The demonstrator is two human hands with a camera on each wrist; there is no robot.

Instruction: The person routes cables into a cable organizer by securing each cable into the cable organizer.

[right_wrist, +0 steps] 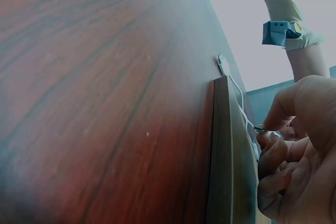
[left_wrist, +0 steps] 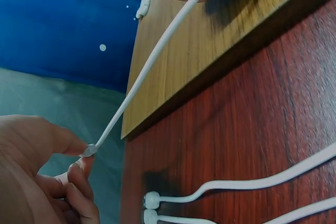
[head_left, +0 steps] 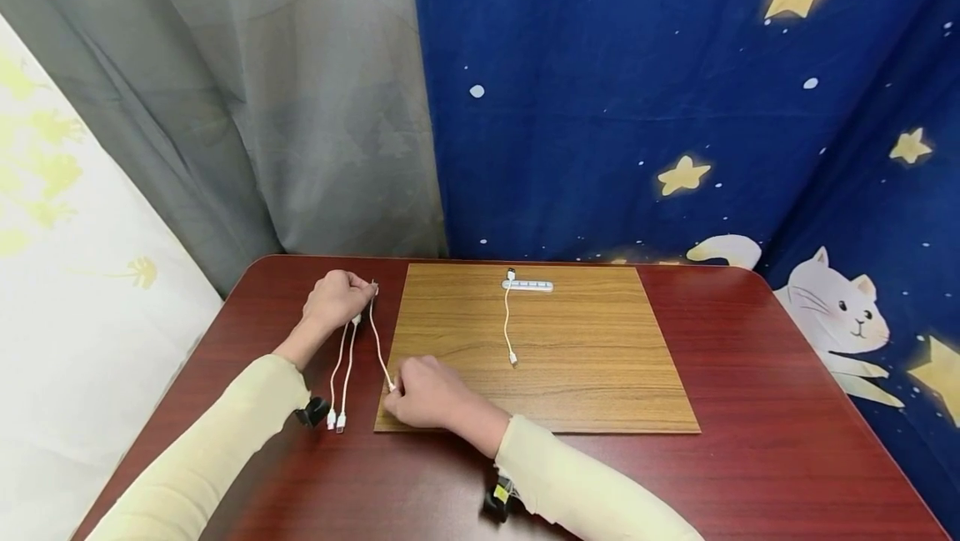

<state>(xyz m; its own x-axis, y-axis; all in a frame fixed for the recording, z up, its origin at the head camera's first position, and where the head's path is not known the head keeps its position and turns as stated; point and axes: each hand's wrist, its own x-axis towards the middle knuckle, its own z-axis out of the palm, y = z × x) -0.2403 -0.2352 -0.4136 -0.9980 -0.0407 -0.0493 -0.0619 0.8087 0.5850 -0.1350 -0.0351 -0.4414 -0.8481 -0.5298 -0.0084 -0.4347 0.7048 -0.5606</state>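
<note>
A short white charging cable (head_left: 379, 343) is stretched between the two hands. Its far end is pinched between thumb and finger of my left hand (head_left: 335, 299), over the red table left of the wooden board. My right hand (head_left: 429, 393) pinches the near end above the board's front left corner. In the left wrist view the cable (left_wrist: 152, 59) runs taut from the left fingertips up to the right hand. Two more white cables (head_left: 346, 374) lie side by side on the table below the left hand. Another white cable (head_left: 507, 320) lies on the board, its upper end at a small white clip strip (head_left: 534, 285).
The wood-grain board (head_left: 592, 358) lies on the dark red table (head_left: 750, 408), its thick edge raised above the tabletop. Behind the table hang a grey curtain (head_left: 330, 107) and a blue curtain (head_left: 570, 124) with stars.
</note>
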